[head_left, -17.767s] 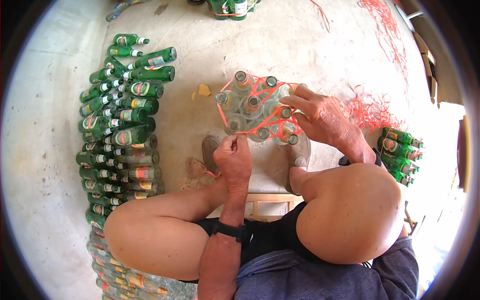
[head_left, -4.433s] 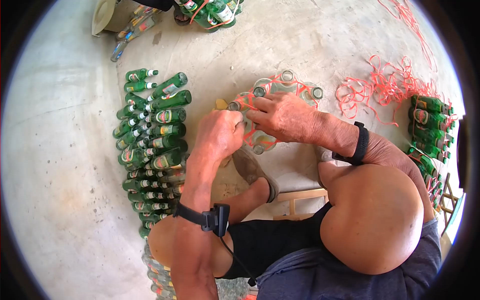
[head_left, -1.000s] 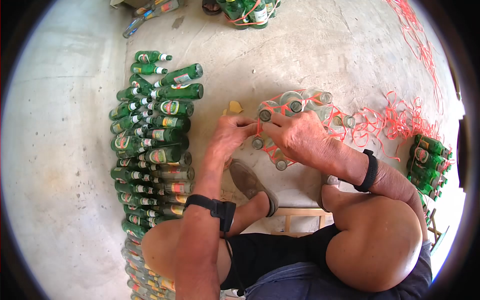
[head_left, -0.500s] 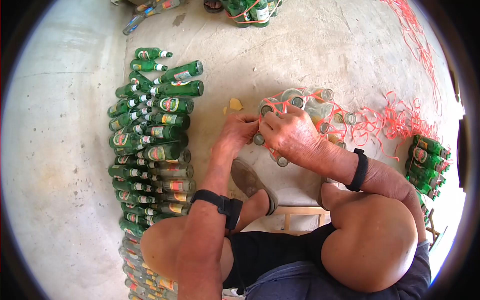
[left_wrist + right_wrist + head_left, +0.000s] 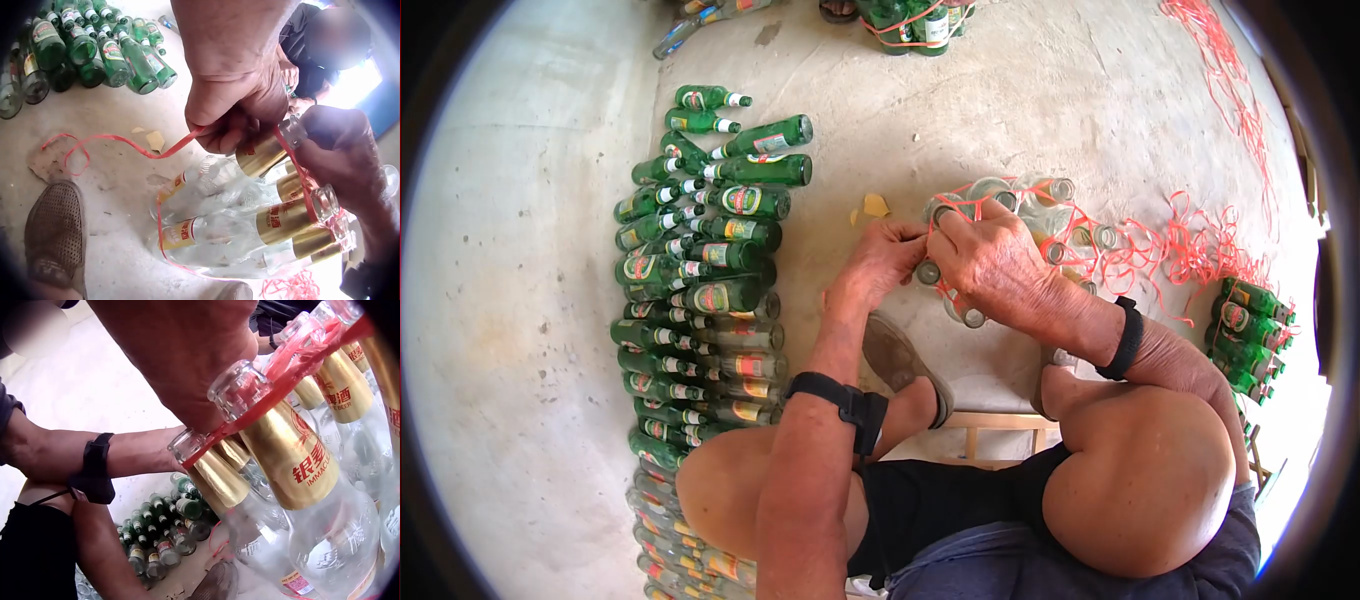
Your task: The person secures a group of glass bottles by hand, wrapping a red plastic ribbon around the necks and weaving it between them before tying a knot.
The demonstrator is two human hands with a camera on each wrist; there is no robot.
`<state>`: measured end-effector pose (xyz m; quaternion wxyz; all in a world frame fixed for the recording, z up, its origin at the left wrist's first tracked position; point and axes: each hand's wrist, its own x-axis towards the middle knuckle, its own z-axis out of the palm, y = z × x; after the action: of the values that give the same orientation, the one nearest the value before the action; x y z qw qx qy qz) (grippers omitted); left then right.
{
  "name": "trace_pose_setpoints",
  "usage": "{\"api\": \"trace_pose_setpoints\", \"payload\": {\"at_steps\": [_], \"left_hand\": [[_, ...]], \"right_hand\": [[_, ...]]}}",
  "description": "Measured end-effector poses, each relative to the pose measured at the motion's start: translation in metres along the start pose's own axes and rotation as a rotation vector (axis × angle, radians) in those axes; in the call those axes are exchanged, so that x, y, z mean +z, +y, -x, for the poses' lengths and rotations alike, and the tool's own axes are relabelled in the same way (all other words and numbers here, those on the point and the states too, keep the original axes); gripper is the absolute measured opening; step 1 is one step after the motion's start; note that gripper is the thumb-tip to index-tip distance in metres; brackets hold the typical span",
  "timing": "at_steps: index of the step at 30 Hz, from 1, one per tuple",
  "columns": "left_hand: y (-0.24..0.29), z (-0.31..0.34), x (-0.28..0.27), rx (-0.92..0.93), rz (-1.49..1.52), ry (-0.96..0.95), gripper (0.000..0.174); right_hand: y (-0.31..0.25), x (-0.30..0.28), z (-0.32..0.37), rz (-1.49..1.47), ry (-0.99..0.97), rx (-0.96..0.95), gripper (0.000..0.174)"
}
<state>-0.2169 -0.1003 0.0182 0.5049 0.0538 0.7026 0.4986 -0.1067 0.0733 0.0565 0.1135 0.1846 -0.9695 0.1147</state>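
Note:
Clear glass bottles with gold neck foil [image 5: 284, 222] stand in a cluster, red plastic strap [image 5: 303, 181] running round their necks and lower round their bodies. My left hand [image 5: 882, 262] is at the cluster's left edge; in the left wrist view its curled fingers [image 5: 225, 131] pinch the strap, and a loose tail [image 5: 119, 139] trails to the floor. My right hand [image 5: 992, 262] lies over the necks beside it, fingers bent against a bottle neck at the strap; its fingertips are partly hidden. In the right wrist view, the strap [image 5: 275, 394] crosses the necks [image 5: 240, 390].
Rows of green bottles [image 5: 735, 202] lie at the left, with clear ones [image 5: 745, 362] nearer my knee. Tied green bottles stand at the top [image 5: 910, 25] and right [image 5: 1245, 325]. Tangled red strap [image 5: 1200, 245] lies right of the cluster. Another person [image 5: 303, 69] is in the left wrist view.
Since several seconds ago, my hands have moved to the cluster's left side and the cluster has turned. Over the last second both hands stay close together there, shifting only slightly.

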Motion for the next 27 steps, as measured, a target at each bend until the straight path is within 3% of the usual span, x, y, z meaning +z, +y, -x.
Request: {"api": "trace_pose_setpoints", "payload": {"at_steps": [2, 7, 20, 27], "left_hand": [[0.006, 0.004, 0.0, 0.013, -0.028, 0.013, 0.022], [0.003, 0.003, -0.001, 0.041, -0.052, 0.05, 0.028], [0.004, 0.003, -0.001, 0.035, -0.125, 0.091, 0.031], [0.014, 0.011, -0.001, -0.009, -0.135, 0.081, 0.03]], "right_hand": [[-0.002, -0.007, -0.002, 0.013, -0.051, 0.004, 0.015], [0.001, -0.019, -0.007, -0.019, 0.031, -0.018, 0.017], [-0.002, -0.024, -0.004, -0.05, -0.041, 0.013, 0.022], [0.007, -0.03, -0.01, -0.5, -0.136, 0.344, 0.012]]}}
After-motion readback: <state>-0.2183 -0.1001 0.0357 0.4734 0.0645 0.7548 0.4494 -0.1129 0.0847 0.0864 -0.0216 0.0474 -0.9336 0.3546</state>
